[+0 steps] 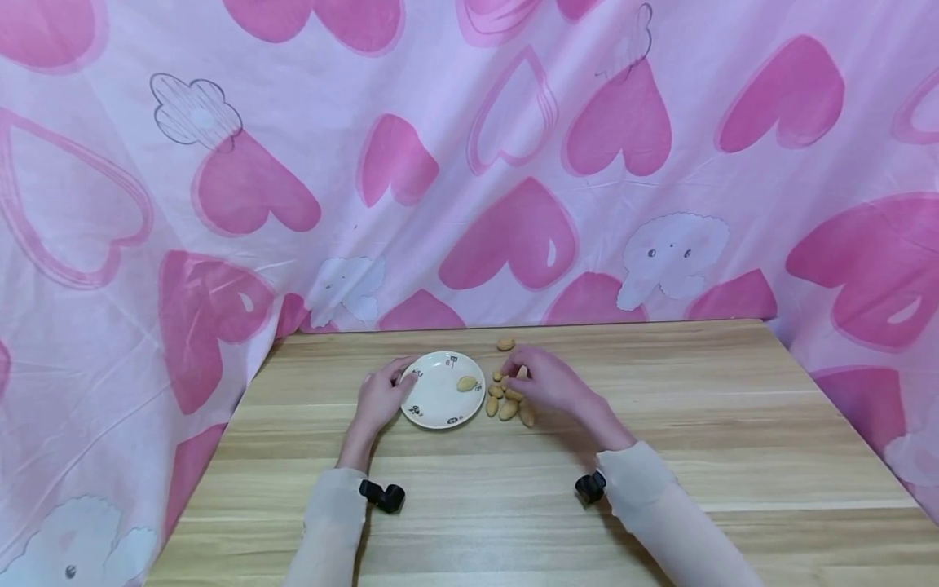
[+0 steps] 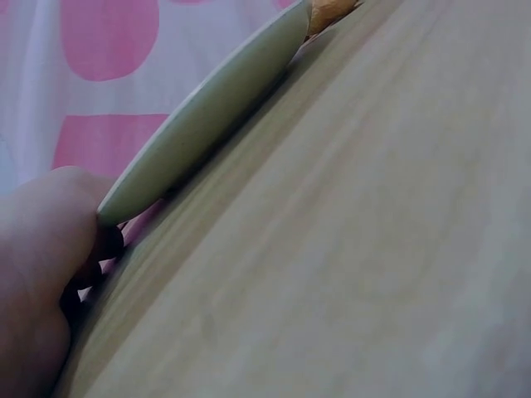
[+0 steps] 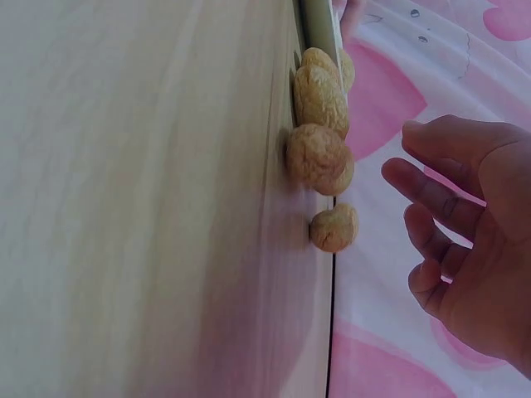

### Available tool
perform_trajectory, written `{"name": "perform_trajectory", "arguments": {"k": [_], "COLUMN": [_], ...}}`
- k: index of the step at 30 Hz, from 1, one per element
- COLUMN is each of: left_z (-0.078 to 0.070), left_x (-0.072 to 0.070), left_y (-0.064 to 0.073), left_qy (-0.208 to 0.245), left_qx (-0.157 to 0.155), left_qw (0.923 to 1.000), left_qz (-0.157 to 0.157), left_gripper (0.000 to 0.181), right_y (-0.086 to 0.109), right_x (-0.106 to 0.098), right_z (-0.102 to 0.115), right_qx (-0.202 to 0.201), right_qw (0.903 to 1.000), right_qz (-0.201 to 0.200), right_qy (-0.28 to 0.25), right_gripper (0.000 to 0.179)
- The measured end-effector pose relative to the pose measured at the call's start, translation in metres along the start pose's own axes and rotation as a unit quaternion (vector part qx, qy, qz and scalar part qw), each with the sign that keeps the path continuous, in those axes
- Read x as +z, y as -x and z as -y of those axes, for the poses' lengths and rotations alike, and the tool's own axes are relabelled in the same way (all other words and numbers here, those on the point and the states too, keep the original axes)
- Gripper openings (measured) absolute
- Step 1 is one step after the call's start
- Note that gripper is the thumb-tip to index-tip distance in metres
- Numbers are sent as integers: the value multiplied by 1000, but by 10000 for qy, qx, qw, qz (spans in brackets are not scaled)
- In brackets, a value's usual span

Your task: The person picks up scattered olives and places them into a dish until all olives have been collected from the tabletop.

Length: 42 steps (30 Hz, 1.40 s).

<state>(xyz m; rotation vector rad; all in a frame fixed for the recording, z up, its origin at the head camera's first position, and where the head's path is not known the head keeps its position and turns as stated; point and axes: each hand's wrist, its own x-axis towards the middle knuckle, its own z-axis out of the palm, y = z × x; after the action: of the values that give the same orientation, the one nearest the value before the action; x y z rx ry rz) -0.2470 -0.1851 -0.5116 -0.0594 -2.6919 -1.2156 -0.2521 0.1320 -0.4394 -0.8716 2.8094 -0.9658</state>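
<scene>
A white plate [image 1: 433, 412] with small dark motifs near its rim stands left of the table's centre. One peanut in its shell [image 1: 466, 383] lies on the plate's right part. My left hand [image 1: 379, 397] grips the plate's left edge, thumb over the rim; its other fingers are partly hidden. In the left wrist view the plate [image 2: 207, 116] appears edge-on. My right hand [image 1: 550, 379] hovers over a group of several peanuts [image 1: 509, 409] beside the plate. The right wrist view shows that hand [image 3: 473, 215] with loosely bent fingers, holding nothing, apart from the peanuts [image 3: 322, 104].
A single peanut [image 1: 506, 344] lies behind the group, close to the wooden table's [image 1: 484, 514] back edge. Behind the table hangs a pink cloth [image 1: 411, 244] with hearts. Small black devices [image 1: 389, 496] are worn at both wrists.
</scene>
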Motion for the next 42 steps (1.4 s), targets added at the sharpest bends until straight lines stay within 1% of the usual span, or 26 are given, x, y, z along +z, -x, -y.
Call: {"name": "perform_trajectory", "arguments": {"k": [4, 14, 19, 24, 27, 34, 38, 42], "left_z": [0, -2, -1, -2, -2, -3, -3, -3], "left_x": [0, -1, -1, -1, -2, -2, -1, -2], "left_y": [0, 1, 1, 1, 1, 1, 1, 1], "left_qy": [39, 96, 122, 128, 112, 101, 51, 92], "left_qx": [-7, 19, 8, 10, 13, -2, -44, -58], "left_qw": [10000, 10000, 9999, 9999, 9999, 9999, 10000, 9999], "left_qz": [18, 2, -1, 15, 13, 19, 47, 52], "left_gripper": [33, 33, 32, 32, 32, 33, 33, 33], "right_y": [3, 10, 17, 24, 28, 35, 38, 41], "right_x": [-2, -6, -6, -6, -7, -7, -6, -5], "right_z": [-3, -8, -9, -11, -11, -11, -13, -15], "right_qx": [5, 44, -38, -87, -71, 176, 106, -27], "right_qw": [10000, 9998, 9997, 9994, 9991, 9985, 9984, 9985], "right_qz": [-12, 62, 104, 236, 327, 515, 550, 546], "right_qy": [18, 156, 226, 250, 268, 80, 80, 65], "right_gripper": [11, 15, 13, 11, 12, 14, 13, 11]}}
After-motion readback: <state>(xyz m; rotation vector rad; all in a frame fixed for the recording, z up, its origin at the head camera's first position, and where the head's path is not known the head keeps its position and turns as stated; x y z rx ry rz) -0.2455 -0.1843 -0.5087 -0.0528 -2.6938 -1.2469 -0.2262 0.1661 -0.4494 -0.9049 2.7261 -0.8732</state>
